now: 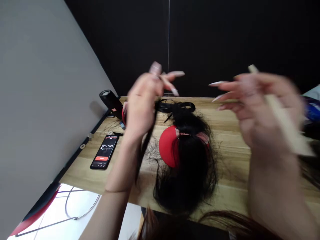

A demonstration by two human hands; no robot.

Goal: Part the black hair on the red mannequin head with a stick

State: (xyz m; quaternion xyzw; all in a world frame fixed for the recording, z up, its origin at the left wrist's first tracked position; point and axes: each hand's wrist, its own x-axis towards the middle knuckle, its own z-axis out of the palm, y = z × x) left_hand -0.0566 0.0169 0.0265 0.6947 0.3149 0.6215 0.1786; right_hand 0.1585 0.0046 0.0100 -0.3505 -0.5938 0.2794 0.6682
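Observation:
My left hand (143, 100) is raised over the table, its thumb and finger pinched around a lock of black hair (146, 140) that hangs down beside the wrist. To the right, my right hand (257, 100) is blurred by motion. It grips a pale stick (280, 116) that widens towards its lower end; the kind cannot be made out. The fingers of this hand point left, apart from the other hand. Below, between my arms, lies a red dome-shaped form (167, 146) with black hair (191, 170) spread over it and a seam across its top.
A phone (105, 151) with a running timer lies at the left of the wooden table (230, 170). Behind it a black cylindrical speaker (110, 102) leans near the grey partition (50, 83). A coil of black hair (185, 106) is at the back. A blue item (312, 108) sits far right.

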